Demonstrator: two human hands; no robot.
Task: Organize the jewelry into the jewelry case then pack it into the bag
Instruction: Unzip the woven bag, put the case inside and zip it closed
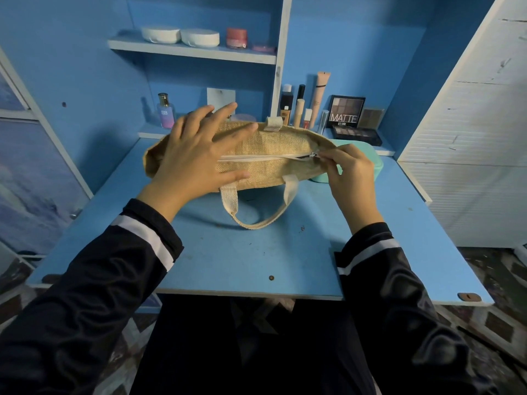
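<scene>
A tan jute bag (273,143) with cream handles stands on the blue desk (256,258), its white zipper (256,158) running across the top and shut along its visible length. My left hand (196,158) lies flat over the bag's left half, fingers spread. My right hand (346,172) pinches the zipper pull at the bag's right end. A teal jewelry case (370,163) sits just behind my right hand, mostly hidden by the bag and hand. No loose jewelry is visible.
Against the back wall stand a perfume bottle (166,112), several makeup tubes (299,109) and eyeshadow palettes (346,112). An upper shelf holds two white round containers (179,35) and a pink jar (236,37). A white cabinet (470,124) borders the desk's right side.
</scene>
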